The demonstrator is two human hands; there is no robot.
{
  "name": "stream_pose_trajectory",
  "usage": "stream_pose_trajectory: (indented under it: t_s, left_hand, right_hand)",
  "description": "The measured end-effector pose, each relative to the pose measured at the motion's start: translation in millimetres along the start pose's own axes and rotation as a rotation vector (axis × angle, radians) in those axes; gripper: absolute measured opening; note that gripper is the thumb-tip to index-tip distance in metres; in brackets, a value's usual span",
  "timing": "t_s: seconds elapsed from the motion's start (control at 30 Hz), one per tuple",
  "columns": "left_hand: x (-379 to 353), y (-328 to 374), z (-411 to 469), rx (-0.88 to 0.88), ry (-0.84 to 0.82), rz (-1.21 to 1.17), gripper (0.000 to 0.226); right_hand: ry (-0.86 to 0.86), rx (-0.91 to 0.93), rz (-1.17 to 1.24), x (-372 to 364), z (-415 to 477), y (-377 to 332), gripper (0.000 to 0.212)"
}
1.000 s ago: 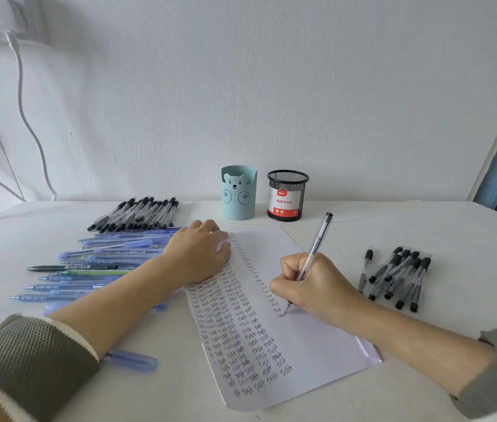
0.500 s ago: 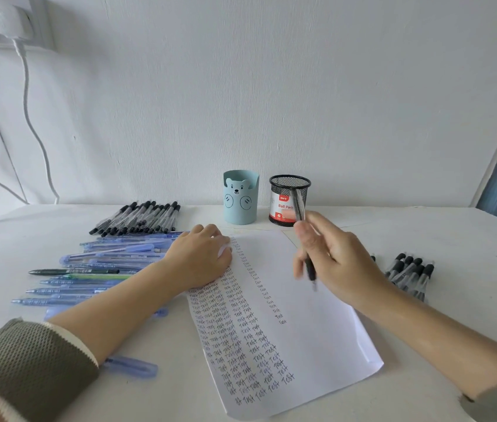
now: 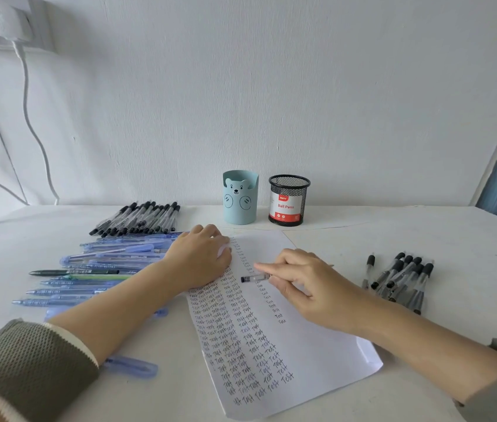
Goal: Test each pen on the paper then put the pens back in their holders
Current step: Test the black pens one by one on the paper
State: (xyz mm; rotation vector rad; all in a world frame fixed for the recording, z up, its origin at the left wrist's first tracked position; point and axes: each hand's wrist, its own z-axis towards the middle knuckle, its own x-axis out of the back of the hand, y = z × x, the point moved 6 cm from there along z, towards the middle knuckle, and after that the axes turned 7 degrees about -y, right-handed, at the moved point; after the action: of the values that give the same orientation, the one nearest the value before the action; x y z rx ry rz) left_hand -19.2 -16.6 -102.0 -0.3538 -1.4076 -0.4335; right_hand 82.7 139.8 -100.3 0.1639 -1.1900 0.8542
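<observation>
A pen (image 3: 254,278) is pinched level in the right hand (image 3: 311,287) fingers over the paper (image 3: 317,354), whose far left edge is pressed by the flat, released left hand (image 3: 200,257). Bare tabletop (image 3: 347,257) is seen between the paper's right edge and the black pens (image 3: 399,278) at right.

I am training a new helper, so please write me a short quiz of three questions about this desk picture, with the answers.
1. True or false: the left hand grips a pen.
2. Seen from the camera, on which side of the blue bear holder does the black mesh holder stand? A left, B right, C behind.
3. Which word fills the paper?
Key: 1 false, it rests flat on the paper, and the right hand holds the pen; 2 B; 3 "Test".
</observation>
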Motion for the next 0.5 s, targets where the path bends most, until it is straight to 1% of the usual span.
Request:
stream_pose_trajectory:
  t_s: [0.1,0.17,0.3,0.43,0.5]
  left_hand:
    - [-1,-1,0,0.002,0.003,0.006,0.044]
    - [-2,-1,0,0.001,0.003,0.006,0.044]
    - [-2,-2,1,0.001,0.002,0.013,0.045]
    - [-2,-2,1,-0.007,0.010,0.015,0.045]
    - [-3,-2,1,-0.010,0.009,0.007,0.045]
  right_hand:
    - [-0.015,-0.027,0.073,1,1,-1,0.033]
    - [-0.054,-0.022,0.107,-2,0,-2,0.035]
    - [-0.197,-0.006,0.148,-17,-3,-9,0.044]
    - [-0.228,0.012,0.148,-18,-3,-14,0.041]
    - [-0.215,-0.051,0.163,-5,1,-7,0.042]
